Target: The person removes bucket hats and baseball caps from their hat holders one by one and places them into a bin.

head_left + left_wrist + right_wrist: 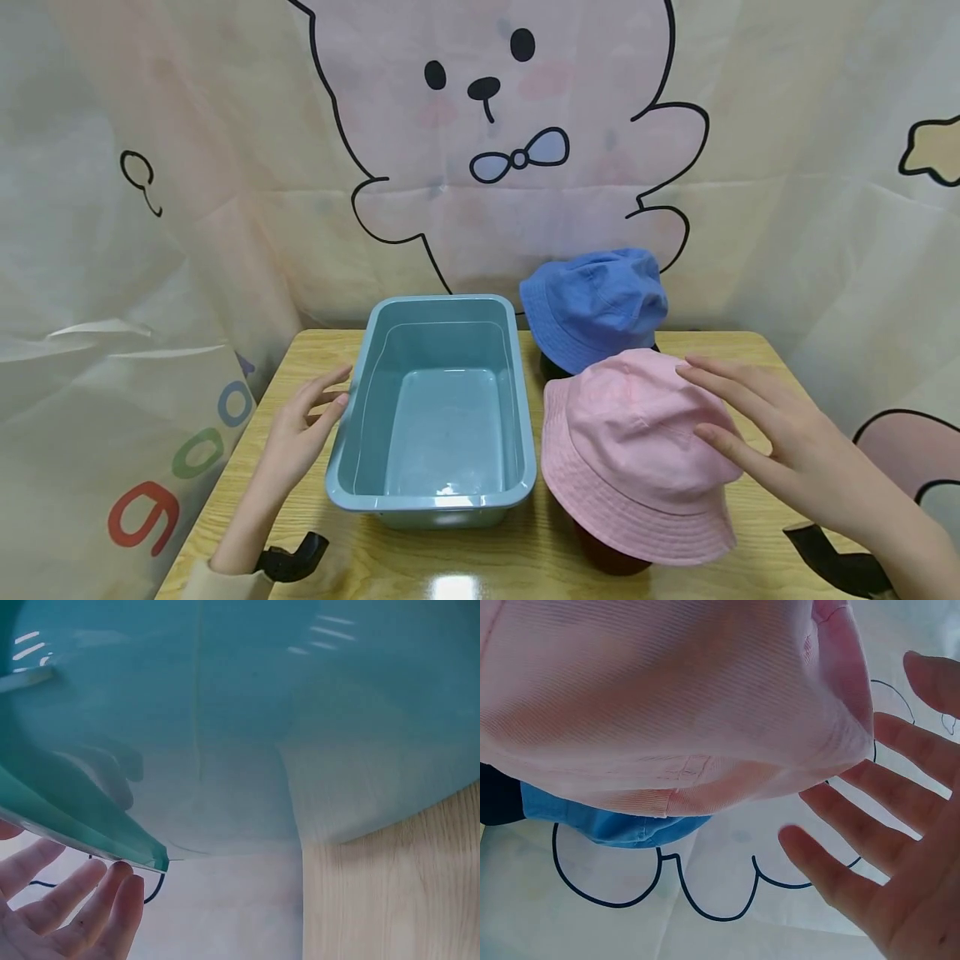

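Note:
A teal plastic tub (450,504) stands on the wooden table with nothing inside it. Beside its left rim is my left hand (300,429), fingers loosely bent and holding nothing; in the left wrist view the fingers (94,904) are close to the rim, and I cannot tell whether they touch. A pink bucket hat (637,442) sits on a dark reddish-brown support (609,554), right of the tub. My right hand (787,442) is at the hat's right side with fingers spread, near or lightly touching the crown. Behind it, a blue bucket hat (600,308) rests on a dark support (551,368).
The wooden table (390,567) is set against a curtain (510,208) printed with a cartoon bear. Black wrist straps (294,558) with curved ends are worn on both wrists. The blue hat partly sits behind the pink one.

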### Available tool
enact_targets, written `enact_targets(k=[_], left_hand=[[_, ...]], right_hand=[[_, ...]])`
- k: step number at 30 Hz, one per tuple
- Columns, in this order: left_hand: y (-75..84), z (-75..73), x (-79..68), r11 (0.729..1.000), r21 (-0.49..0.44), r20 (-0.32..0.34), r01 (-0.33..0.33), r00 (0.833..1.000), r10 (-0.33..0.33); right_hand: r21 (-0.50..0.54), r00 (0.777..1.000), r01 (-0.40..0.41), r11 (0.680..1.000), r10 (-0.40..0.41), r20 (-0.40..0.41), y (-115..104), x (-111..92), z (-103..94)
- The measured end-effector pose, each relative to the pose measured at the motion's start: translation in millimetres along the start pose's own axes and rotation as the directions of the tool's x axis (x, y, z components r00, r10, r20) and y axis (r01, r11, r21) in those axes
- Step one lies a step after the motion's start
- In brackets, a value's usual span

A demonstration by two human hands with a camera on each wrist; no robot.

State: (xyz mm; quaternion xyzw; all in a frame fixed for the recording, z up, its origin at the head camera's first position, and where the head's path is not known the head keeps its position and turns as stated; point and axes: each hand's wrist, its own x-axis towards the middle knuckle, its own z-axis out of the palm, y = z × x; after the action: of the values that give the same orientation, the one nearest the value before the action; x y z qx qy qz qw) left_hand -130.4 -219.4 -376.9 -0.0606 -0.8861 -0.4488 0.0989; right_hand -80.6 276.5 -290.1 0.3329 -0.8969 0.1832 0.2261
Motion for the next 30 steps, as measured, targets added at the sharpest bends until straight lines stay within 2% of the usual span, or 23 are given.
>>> enact_targets(k=[10, 18, 25, 30], left_hand=[[-5.9, 0.3, -2.4, 0.996, -0.04, 0.031, 0.078, 0.997, -0.076], [-16.0, 1.4, -6.0, 0.987, -0.146, 0.043, 0.067, 0.997, -0.061], [-20.8, 3.1, -7.1, 0.975, -0.196, 0.058, 0.102, 0.994, -0.092], [-23.7, 4.8, -8.8, 0.967, -0.224, 0.062, 0.121, 0.992, -0.11]], right_hand=[[0.012, 1.0, 0.008, 1.0, -0.007, -0.005, 2.5, -2.8, 0.6], [-0.008, 1.0, -0.008, 1.0, 0.008, -0.004, 2.7, -3.7, 1.0], [-0.024, 1.0, -0.023, 0.999, 0.023, -0.006, 2.6, -4.3, 2.3], [-0.012, 1.0, 0.003, 1.0, -0.003, -0.017, 4.8, -4.2, 3.1]])
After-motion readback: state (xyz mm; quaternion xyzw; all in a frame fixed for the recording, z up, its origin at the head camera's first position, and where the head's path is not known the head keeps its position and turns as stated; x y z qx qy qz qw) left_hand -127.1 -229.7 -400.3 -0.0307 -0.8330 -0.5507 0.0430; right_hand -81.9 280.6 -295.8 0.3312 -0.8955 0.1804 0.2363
